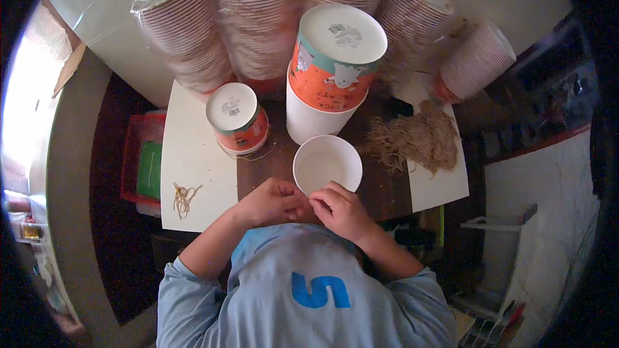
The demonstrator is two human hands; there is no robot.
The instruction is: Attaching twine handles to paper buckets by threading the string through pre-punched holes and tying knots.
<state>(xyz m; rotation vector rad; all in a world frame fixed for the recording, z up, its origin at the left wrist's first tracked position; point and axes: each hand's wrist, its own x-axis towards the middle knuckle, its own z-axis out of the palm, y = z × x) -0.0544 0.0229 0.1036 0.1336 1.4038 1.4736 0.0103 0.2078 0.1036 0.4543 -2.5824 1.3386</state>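
Both L hand (276, 201) & R hand (343, 212) are positioned at near rim of white tub (327, 162), which is set mouth up on brown-&-white worktop (390, 187). Fingers (329, 198) are pinched narrow; whether sth. thin is held cannot be told. Directly behind, tall white stack (316, 118) is topped w/ inverted orange tub (330, 84); brown fibre (425, 138) is heaped to R, yellowish strands (183, 202) are laid at L.
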